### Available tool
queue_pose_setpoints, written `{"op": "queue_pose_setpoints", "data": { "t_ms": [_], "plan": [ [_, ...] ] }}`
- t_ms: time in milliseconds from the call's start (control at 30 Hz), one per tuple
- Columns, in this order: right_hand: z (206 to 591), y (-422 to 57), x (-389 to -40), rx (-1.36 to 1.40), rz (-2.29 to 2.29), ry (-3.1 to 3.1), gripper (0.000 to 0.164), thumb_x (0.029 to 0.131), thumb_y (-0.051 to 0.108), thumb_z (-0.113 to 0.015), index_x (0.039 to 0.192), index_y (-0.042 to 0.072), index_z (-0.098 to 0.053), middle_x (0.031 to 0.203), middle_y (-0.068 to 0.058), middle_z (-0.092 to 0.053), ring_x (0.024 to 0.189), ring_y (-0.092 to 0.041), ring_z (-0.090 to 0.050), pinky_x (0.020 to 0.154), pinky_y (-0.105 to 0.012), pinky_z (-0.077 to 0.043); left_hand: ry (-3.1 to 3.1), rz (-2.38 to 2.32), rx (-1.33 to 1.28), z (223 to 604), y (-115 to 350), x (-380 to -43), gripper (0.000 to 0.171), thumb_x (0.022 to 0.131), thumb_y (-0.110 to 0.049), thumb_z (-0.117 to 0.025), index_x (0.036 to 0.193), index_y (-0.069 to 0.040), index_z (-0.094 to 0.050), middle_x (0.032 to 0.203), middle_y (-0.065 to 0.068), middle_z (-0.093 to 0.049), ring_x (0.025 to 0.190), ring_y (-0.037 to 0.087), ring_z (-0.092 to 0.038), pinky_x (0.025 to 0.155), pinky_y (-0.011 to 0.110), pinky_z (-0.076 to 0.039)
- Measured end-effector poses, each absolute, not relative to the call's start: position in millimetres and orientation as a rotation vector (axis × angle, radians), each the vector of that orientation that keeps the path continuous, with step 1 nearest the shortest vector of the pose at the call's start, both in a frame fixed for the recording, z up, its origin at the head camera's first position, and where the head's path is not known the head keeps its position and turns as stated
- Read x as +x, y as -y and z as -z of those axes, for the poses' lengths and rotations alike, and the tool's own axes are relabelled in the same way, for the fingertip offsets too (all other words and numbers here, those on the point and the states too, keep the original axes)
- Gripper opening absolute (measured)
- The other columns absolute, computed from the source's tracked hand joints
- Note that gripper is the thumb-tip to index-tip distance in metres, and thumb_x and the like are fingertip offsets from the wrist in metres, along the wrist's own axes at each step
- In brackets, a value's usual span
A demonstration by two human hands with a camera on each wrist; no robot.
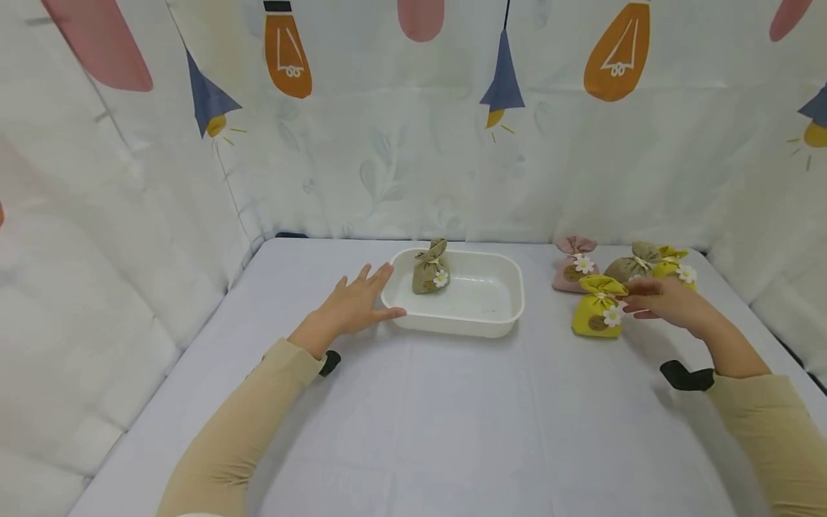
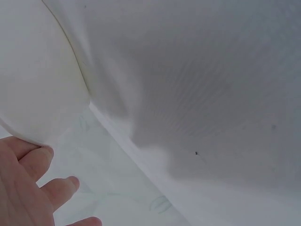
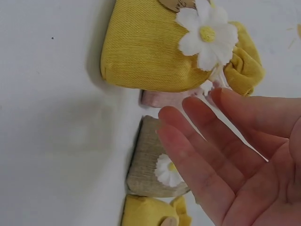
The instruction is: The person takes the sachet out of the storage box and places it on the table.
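Note:
A white plastic tray [image 1: 465, 327] stands toward the back of the table, with a brown cloth pouch [image 1: 428, 274] upright in its left part. My left hand [image 1: 352, 305] is spread at the tray's left end; in the left wrist view its fingertips [image 2: 44, 153] touch the tray's rim. On the right, a yellow cloth pouch [image 1: 596, 316] with a white flower stands upright on the table. Right beside its tied neck is my right hand [image 1: 672, 301]. In the right wrist view the fingers [image 3: 202, 160] are loosely extended, with nothing between them.
Behind the yellow pouch stand a pink pouch [image 1: 571, 269], another brown pouch [image 1: 636, 262] and a second yellow pouch [image 1: 672, 266], close together near the back right corner. A white patterned curtain [image 1: 413, 158] hangs along the table's back edge.

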State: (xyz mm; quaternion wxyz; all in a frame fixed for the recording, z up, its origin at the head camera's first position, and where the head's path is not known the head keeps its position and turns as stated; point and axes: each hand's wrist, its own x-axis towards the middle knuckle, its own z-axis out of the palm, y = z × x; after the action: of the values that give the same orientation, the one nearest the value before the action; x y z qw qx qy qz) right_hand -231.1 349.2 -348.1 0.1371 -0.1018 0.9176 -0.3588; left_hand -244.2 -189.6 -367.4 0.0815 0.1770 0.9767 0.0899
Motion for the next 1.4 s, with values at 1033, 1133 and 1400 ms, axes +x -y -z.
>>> {"op": "queue_pose_setpoints", "data": {
  "t_ms": [1033, 1133, 1400],
  "plan": [
    [305.4, -289.0, -223.3, -0.326, 1.394, -3.028, 0.034, 0.107, 0.017, -0.057, 0.132, -0.005, -0.063, 0.109, 0.003, -0.07, 0.085, 0.014, -0.062, 0.073, -0.008, -0.051, -2.924, -0.274, 0.535, 366.0, 189.5, -243.6, 0.102, 0.096, -0.073, -0.051, 0.167, -0.014, -0.007, 0.172, 0.004, -0.009, 0.157, 0.034, -0.004, 0.119, 0.067, -0.009],
    [304.6, -280.3, -223.7, -0.372, 1.412, -3.012, 0.033, 0.107, 0.016, -0.057, 0.131, -0.006, -0.064, 0.111, -0.003, -0.071, 0.086, 0.011, -0.062, 0.073, -0.011, -0.053, -2.923, -0.279, 0.534, 365.7, 188.8, -243.5, 0.102, 0.096, -0.072, -0.051, 0.167, -0.014, -0.007, 0.172, 0.005, -0.01, 0.156, 0.034, -0.004, 0.119, 0.067, -0.009],
    [311.1, -252.9, -232.4, -0.515, 1.467, -2.928, 0.032, 0.106, 0.014, -0.058, 0.13, -0.007, -0.065, 0.129, -0.023, -0.066, 0.09, 0.009, -0.063, 0.076, -0.01, -0.053, -2.917, -0.271, 0.535, 365.5, 188.3, -243.7, 0.102, 0.096, -0.072, -0.051, 0.167, -0.014, -0.006, 0.172, 0.006, -0.009, 0.156, 0.034, -0.004, 0.119, 0.067, -0.009]
  ]
}}
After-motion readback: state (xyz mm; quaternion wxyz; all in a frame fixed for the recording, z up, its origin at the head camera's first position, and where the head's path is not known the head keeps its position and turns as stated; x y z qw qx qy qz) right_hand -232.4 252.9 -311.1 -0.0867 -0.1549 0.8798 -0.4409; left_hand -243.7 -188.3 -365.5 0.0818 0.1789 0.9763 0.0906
